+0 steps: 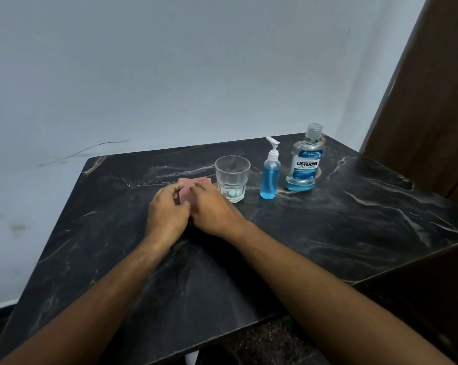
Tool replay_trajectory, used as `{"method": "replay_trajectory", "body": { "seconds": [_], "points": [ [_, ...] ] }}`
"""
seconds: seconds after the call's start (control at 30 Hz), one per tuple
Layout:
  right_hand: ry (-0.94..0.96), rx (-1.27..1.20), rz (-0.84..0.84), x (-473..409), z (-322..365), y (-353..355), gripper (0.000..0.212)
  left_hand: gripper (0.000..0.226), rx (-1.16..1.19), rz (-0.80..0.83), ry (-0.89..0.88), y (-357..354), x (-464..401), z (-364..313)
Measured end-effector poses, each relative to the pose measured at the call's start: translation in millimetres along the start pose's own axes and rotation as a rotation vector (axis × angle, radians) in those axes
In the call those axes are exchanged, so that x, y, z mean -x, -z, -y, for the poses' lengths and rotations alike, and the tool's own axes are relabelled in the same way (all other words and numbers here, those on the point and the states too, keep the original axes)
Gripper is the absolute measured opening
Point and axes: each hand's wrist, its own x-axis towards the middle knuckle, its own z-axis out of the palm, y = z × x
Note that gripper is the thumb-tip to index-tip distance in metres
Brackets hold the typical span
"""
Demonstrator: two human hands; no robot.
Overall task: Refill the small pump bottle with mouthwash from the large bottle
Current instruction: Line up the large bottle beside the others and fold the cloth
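The small pump bottle (270, 175) stands upright on the dark marble table (341, 206), mostly full of blue liquid, its white pump on. Just right of it is the large Listerine mouthwash bottle (304, 162), capped, with only a low layer of blue liquid. Both my hands are left of the bottles and apart from them, over a pink folded cloth (193, 184). My left hand (167, 210) has curled fingers that pinch the cloth's left edge. My right hand (213, 208) rests its fingers on top of the cloth, hiding much of it.
A clear glass tumbler (232, 177) stands between the cloth and the pump bottle, close to my right hand's fingers. A pale wall runs behind the table and a brown wooden panel (428, 101) rises at the right.
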Motion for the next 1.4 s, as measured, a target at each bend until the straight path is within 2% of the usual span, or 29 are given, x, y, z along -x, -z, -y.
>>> {"method": "replay_trajectory", "body": {
  "seconds": [0.1, 0.17, 0.33, 0.47, 0.7, 0.83, 0.97, 1.07, 1.13, 1.23, 1.3, 1.33, 1.4],
  "points": [
    [-0.081, 0.123, 0.11, -15.9, -1.1, -12.5, 0.072, 0.053, 0.01, -0.003, 0.012, 4.3, 3.3, -2.0],
    [-0.144, 0.165, 0.196, -23.2, -2.7, -21.3, 0.082, 0.053, -0.007, 0.011, -0.01, 6.9, 7.1, -1.6],
    [-0.131, 0.264, 0.294, -24.7, -5.2, -26.9, 0.067, 0.047, -0.075, 0.028, -0.066, 14.6, 15.4, 3.5],
    [-0.036, 0.231, 0.344, 16.7, 7.5, -17.5, 0.069, 0.041, -0.094, 0.042, -0.104, 15.0, 21.2, 2.7],
    [0.014, 0.18, 0.308, 98.7, -14.6, 18.0, 0.065, 0.041, -0.15, 0.245, -0.226, -13.2, 59.5, -14.9],
    [-0.067, 0.181, 0.299, 131.7, -59.9, 60.3, 0.064, 0.05, -0.197, 0.327, -0.281, -34.5, 76.2, -28.4],
    [-0.356, 0.263, 0.219, 162.1, -134.6, 100.2, 0.063, 0.056, -0.214, 0.399, -0.276, -46.3, 84.5, -34.4],
    [-0.532, 0.328, 0.148, 161.9, -147.6, 108.2, 0.055, 0.06, -0.213, 0.436, -0.254, -54.6, 87.3, -39.7],
    [-0.427, 0.317, 0.17, 155.5, -116.9, 92.2, 0.047, 0.061, -0.194, 0.425, -0.246, -60.7, 89.6, -46.2],
    [-0.097, 0.101, 0.141, 158.2, -56.2, 52.3, 0.056, 0.06, -0.16, 0.398, -0.27, -65.5, 92.3, -53.1],
    [0.068, 0.033, 0.122, 160.4, -45.1, 40.1, 0.053, 0.06, -0.156, 0.412, -0.292, -65.7, 93.0, -52.6],
    [0.081, 0.003, 0.135, 160.3, -52.7, 43.0, 0.052, 0.06, -0.165, 0.416, -0.304, -64.6, 93.1, -51.6],
    [-0.017, -0.008, 0.153, 160.0, -82.2, 60.9, 0.053, 0.06, -0.192, 0.411, -0.32, -62.0, 93.6, -49.6]
  ]
}}
